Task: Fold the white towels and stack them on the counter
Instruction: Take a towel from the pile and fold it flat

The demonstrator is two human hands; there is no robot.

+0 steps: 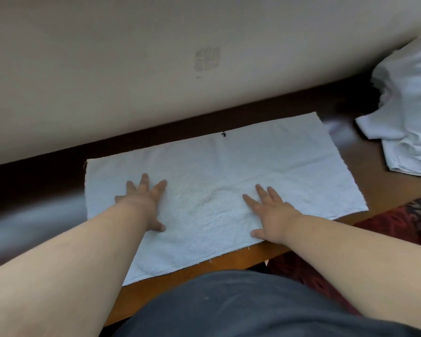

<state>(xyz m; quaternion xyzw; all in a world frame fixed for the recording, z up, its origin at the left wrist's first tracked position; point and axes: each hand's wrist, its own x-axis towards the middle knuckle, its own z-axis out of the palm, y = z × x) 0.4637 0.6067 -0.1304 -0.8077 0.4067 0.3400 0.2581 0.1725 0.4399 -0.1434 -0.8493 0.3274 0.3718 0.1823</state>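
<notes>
A white towel [229,171] is lying spread flat on the wooden desk [229,260], its far edge near the wall [131,81]; the left hand [144,203] and right hand [270,212] are pressing on it, each grip apart with fingers straight; more towels [408,113] are sitting heaped at the desk's right.

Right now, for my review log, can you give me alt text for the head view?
Both hands, left hand and right hand, press flat with spread fingers on a white towel laid out on a wooden counter against a wall. A pile of white towels sits at the right.
</notes>
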